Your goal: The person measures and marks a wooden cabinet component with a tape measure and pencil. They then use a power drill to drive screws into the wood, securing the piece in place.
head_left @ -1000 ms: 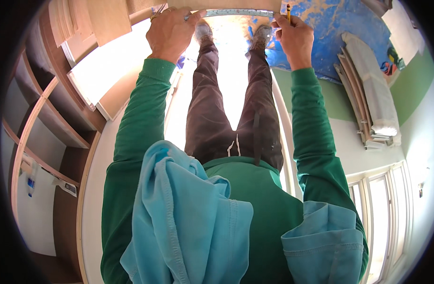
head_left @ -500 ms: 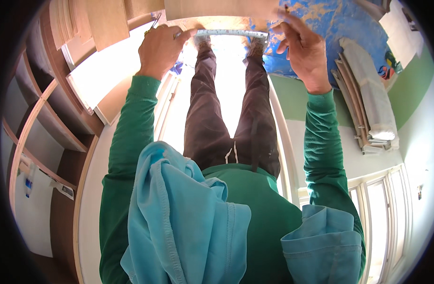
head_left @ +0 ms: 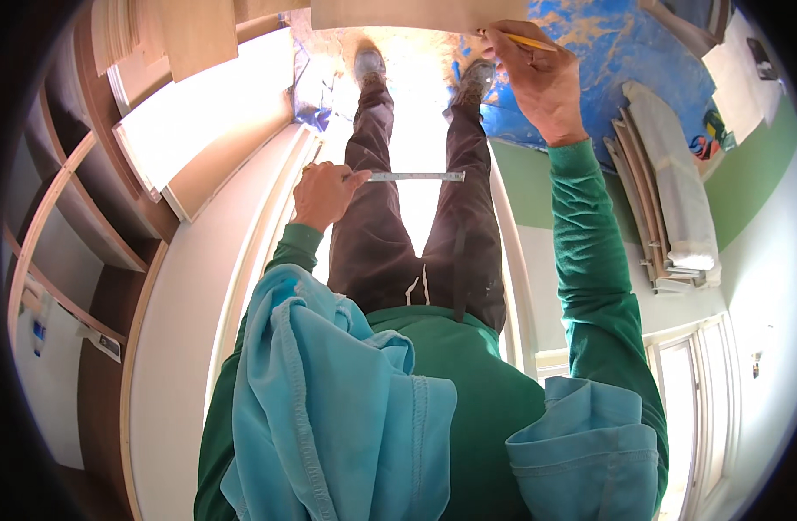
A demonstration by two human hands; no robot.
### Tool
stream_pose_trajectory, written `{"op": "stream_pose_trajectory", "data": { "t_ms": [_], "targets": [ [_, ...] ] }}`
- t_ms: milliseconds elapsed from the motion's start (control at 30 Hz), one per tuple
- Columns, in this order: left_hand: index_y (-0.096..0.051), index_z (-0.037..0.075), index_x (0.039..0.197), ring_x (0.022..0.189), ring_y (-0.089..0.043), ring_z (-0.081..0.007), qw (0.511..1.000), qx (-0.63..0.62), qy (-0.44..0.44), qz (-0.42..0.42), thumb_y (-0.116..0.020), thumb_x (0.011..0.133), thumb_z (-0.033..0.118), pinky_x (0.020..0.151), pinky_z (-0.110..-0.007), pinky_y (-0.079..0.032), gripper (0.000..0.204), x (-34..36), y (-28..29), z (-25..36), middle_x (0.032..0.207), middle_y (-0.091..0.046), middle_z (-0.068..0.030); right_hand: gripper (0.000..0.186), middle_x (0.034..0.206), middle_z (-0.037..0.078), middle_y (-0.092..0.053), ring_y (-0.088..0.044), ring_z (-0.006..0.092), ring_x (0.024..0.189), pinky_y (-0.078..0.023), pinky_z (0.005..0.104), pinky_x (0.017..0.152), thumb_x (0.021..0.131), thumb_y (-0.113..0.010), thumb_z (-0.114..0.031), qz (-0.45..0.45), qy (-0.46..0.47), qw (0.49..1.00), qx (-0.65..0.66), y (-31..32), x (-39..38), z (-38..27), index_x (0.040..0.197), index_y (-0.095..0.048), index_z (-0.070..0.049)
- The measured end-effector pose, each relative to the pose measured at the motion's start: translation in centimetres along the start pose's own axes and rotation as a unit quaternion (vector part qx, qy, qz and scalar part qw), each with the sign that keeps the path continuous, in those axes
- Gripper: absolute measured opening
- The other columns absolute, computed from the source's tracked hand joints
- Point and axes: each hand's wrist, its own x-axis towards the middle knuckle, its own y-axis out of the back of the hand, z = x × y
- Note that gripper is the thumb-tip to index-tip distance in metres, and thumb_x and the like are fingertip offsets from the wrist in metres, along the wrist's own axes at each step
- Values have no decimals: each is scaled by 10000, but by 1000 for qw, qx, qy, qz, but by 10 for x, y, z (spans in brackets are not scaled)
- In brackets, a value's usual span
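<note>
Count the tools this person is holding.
2. A metal ruler in the left hand, held across the thighs; a yellow pencil in the right hand, at the wooden board's edge.

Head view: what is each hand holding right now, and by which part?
The left hand pinches a metal ruler by its left end. The right hand holds a yellow pencil near its tip end, against the wooden board.

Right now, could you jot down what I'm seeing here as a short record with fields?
Viewpoint: head camera looking down the person's own body
Left hand: holds a metal ruler by one end, level across the legs
Right hand: holds a yellow pencil at the edge of a wooden board
Clothing: green sweater, dark trousers, light blue hoodie draped at the chest
Surroundings: wooden shelves to the left, blue sheet on the floor, stacked panels to the right
</note>
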Motion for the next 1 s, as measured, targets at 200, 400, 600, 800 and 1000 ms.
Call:
{"op": "stream_pose_trajectory", "data": {
  "t_ms": [200,400,600,800,1000],
  "targets": [
    [-829,90,907,946,-695,-356,999,-35,8,-2,-659,962,619,856,-494,-530,559,-9,-24,-7,827,-725,-148,158,968,56,-793,-773,127,868,-610,274,759,1047,-697,-134,-12,61,987,-148,-10,11,0,1126,-745,-6],
    [-830,99,907,932,-692,-340,997,-51,50,-14,-655,972,616,858,-495,-528,550,-18,-20,-5,837,-729,-139,161,992,50,-772,-757,135,836,-608,274,753,1049,-688,-119,-56,77,991,-98,-12,22,6,1111,-747,17],
    [-826,86,897,916,-700,-345,998,-40,42,-17,-665,966,615,862,-500,-533,557,-12,-17,-15,824,-733,-146,156,1047,42,-756,-752,147,848,-607,271,785,1049,-686,-104,-77,46,995,-39,-5,29,18,1084,-756,30],
    [-826,45,915,949,-721,-361,998,-49,45,-10,-676,958,616,854,-488,-553,592,-18,-30,-22,866,-755,-177,170,1033,56,-750,-742,149,851,-603,274,789,1054,-684,-109,-103,35,993,-34,-7,30,10,1082,-752,44],
    [-809,56,869,909,-717,-373,998,-46,18,27,-682,963,593,821,-517,-542,560,-20,-35,-23,860,-746,-182,170,946,67,-750,-729,141,805,-591,272,762,1056,-687,-129,-68,-3,996,-58,-6,27,16,1104,-751,21]
  ]
}}
